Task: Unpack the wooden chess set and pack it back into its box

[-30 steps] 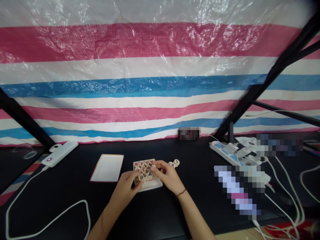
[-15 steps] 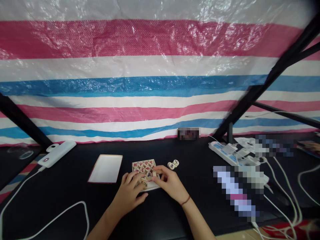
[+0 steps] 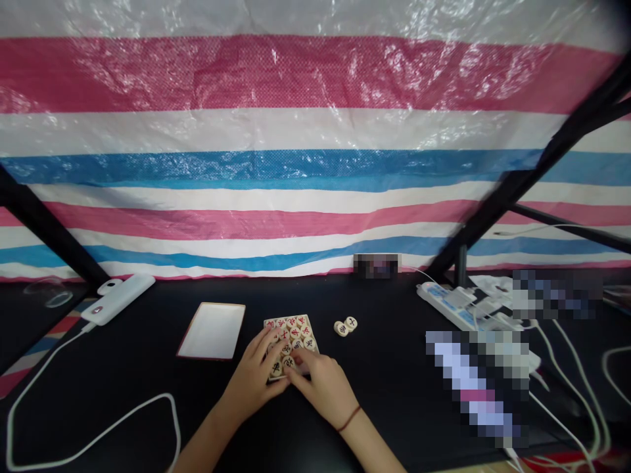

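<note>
Round cream Chinese chess pieces (image 3: 295, 333) with red and black characters sit in rows in a shallow open box (image 3: 315, 343). My left hand (image 3: 251, 366) lies across the box's left side, fingers stretched out over pieces there and hiding several. At the near edge of the box, my right hand (image 3: 325, 384) has its thumb and index finger closed on a black-marked chess piece (image 3: 288, 362). Beside it in the front row is another black-marked piece (image 3: 277, 368). To the right of the box, a few loose pieces (image 3: 345, 326) lie together on the black table (image 3: 389, 368).
A white-lined box lid (image 3: 211, 330) lies left of the box. Farther left is a white device (image 3: 118, 300) with a cable (image 3: 170, 420). On the right are a power strip (image 3: 446, 307), cables and blurred items. A striped sheet (image 3: 276, 223) hangs behind.
My right hand has moved from the box's right side down to its near edge. More black-marked pieces now show at the right of the rows. The view has shifted slightly.
</note>
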Demonstrator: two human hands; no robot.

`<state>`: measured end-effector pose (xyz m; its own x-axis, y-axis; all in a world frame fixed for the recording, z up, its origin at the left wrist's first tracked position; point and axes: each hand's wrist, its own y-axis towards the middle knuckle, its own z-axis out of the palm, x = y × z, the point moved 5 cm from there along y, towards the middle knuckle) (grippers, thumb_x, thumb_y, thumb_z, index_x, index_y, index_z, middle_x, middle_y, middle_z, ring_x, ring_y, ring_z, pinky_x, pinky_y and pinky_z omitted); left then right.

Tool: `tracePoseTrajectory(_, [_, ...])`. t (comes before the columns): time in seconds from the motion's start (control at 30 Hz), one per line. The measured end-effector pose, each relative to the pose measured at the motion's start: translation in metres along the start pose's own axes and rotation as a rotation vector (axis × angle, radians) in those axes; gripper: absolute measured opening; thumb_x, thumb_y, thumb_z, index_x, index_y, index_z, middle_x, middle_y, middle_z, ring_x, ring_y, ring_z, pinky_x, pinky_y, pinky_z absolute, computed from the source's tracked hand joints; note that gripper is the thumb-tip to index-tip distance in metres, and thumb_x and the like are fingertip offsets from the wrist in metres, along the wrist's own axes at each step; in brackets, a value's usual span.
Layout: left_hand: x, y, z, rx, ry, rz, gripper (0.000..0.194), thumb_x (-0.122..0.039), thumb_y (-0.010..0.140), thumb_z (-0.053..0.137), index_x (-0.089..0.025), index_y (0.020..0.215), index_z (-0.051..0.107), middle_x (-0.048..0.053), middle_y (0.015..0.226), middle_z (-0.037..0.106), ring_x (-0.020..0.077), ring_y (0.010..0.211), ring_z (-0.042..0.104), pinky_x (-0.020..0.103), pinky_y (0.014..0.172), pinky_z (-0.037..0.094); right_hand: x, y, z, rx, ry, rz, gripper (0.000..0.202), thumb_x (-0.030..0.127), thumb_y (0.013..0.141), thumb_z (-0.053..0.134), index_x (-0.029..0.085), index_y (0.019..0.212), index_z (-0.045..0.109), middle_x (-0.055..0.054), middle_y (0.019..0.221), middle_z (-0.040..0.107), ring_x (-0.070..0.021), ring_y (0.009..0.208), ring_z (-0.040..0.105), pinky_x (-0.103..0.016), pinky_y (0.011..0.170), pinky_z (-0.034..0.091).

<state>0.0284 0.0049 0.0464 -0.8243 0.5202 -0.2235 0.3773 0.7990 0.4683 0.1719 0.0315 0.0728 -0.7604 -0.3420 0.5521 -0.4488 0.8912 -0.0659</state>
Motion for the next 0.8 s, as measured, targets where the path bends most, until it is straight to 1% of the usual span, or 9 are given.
tracePoseTrajectory(0.17, [-0.002,0.001,0.001,-0.006,-0.029,0.019,0.054,-0.029,0.083,0.059,-0.016,0.134,0.046,0.015,0.140,0.046,0.0297,0.131,0.041,0.045,0.104,0.045,0.000,0.002,0.003,0.003,0.089,-0.033,0.020,0.023,0.087,0.050,0.025,0.098,0.066,-0.001,0.095,0.072,-0.0164,0.088,0.067,-0.022,0.078,0.044])
tracePoseTrajectory(0.3, [-0.005,0.002,-0.001,0.002,-0.021,0.007,0.046,-0.027,0.083,0.059,-0.019,0.127,0.052,0.013,0.140,0.046,0.0294,0.130,0.042,0.045,0.103,0.045,-0.005,0.003,0.001,-0.018,0.182,-0.066,0.019,0.026,0.087,0.049,0.025,0.094,0.067,0.000,0.091,0.072,-0.0167,0.085,0.067,-0.023,0.076,0.046])
tracePoseTrajectory(0.4, [-0.007,0.003,-0.004,0.005,-0.010,-0.002,0.039,-0.026,0.082,0.060,-0.023,0.121,0.058,0.010,0.142,0.044,0.0298,0.130,0.041,0.045,0.103,0.043,-0.023,0.007,-0.018,-0.156,0.198,-0.058,0.022,0.026,0.088,0.044,0.024,0.095,0.065,-0.002,0.093,0.071,-0.0171,0.083,0.067,-0.024,0.074,0.047])
tracePoseTrajectory(0.47, [-0.010,0.005,-0.006,-0.014,-0.009,0.001,0.035,-0.027,0.081,0.060,-0.024,0.116,0.061,0.009,0.140,0.046,0.0304,0.129,0.042,0.046,0.103,0.042,-0.043,0.010,-0.035,-0.266,0.087,-0.008,0.023,0.019,0.083,0.044,0.022,0.096,0.063,-0.005,0.103,0.068,-0.0174,0.084,0.065,-0.025,0.073,0.046])
tracePoseTrajectory(0.5, [-0.011,0.007,-0.007,-0.023,-0.009,0.004,0.033,-0.028,0.081,0.060,-0.024,0.113,0.063,0.009,0.139,0.047,0.0307,0.128,0.043,0.047,0.102,0.042,-0.052,0.013,-0.042,-0.279,0.007,0.018,0.025,0.016,0.079,0.045,0.021,0.097,0.062,-0.006,0.113,0.064,-0.0176,0.085,0.064,-0.026,0.073,0.046])
tracePoseTrajectory(0.53, [-0.013,0.009,-0.007,-0.029,-0.010,0.009,0.032,-0.029,0.081,0.061,-0.024,0.112,0.063,0.009,0.138,0.048,0.0310,0.127,0.043,0.047,0.102,0.041,-0.061,0.016,-0.046,-0.257,-0.073,0.042,0.030,0.014,0.076,0.047,0.021,0.101,0.060,-0.006,0.122,0.059,-0.0180,0.086,0.064,-0.027,0.073,0.046])
tracePoseTrajectory(0.6, [-0.016,0.013,-0.007,-0.035,-0.010,0.017,0.033,-0.032,0.080,0.061,-0.025,0.112,0.064,0.009,0.136,0.050,0.0313,0.126,0.044,0.048,0.102,0.040,-0.077,0.023,-0.050,-0.152,-0.211,0.081,0.042,0.013,0.072,0.050,0.022,0.112,0.057,-0.007,0.135,0.050,-0.0192,0.088,0.064,-0.029,0.073,0.046])
tracePoseTrajectory(0.7, [-0.019,0.021,-0.007,-0.048,-0.010,0.023,0.034,-0.035,0.080,0.061,-0.025,0.113,0.064,0.010,0.134,0.051,0.0311,0.124,0.044,0.047,0.101,0.039,-0.091,0.030,-0.048,0.002,-0.317,0.098,0.049,0.013,0.074,0.051,0.023,0.122,0.053,-0.007,0.133,0.053,-0.0206,0.091,0.064,-0.032,0.076,0.046])
tracePoseTrajectory(0.8, [-0.020,0.030,-0.009,-0.071,-0.004,0.018,0.036,-0.036,0.081,0.060,-0.025,0.115,0.063,0.010,0.132,0.053,0.0306,0.121,0.046,0.048,0.100,0.039,-0.095,0.033,-0.045,0.041,-0.315,0.065,0.039,0.013,0.081,0.046,0.021,0.118,0.058,-0.007,0.126,0.058,-0.0205,0.096,0.063,-0.031,0.080,0.046])
